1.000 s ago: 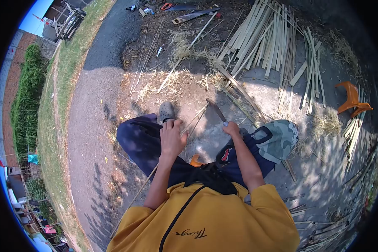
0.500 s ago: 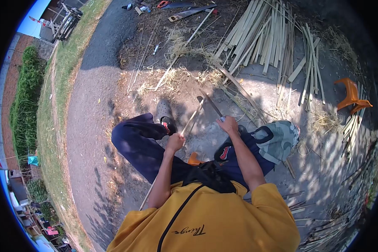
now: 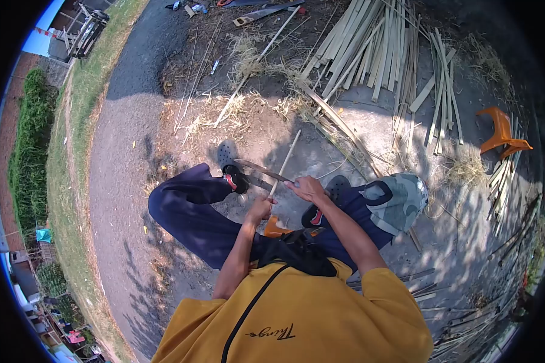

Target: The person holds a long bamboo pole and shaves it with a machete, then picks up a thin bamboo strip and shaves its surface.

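My left hand (image 3: pixel 260 209) is closed around a thin pale bamboo strip (image 3: pixel 289 153), which slants up and away to the right. In my right hand (image 3: pixel 309 189) is the handle of a long-bladed knife (image 3: pixel 255 167). Its blade points left and crosses the strip just beyond my left fingers; the tip is near the grey clog (image 3: pixel 227 152) on my left foot. Whether the blade's edge bites into the strip is too small to tell. Both hands are in front of my lap, between my knees.
A big pile of split bamboo strips (image 3: pixel 369 48) lies ahead right, with curly shavings (image 3: pixel 248 63) nearby. A handsaw (image 3: pixel 263 14) rests at the top. An orange plastic stool (image 3: pixel 498 130) is at far right. A camouflage cloth (image 3: pixel 399 206) covers my right knee.
My right hand has come left and down, bringing the knife from the strip's far end to close beside my left hand. My left hand has shifted slightly lower. The view has shifted a little.
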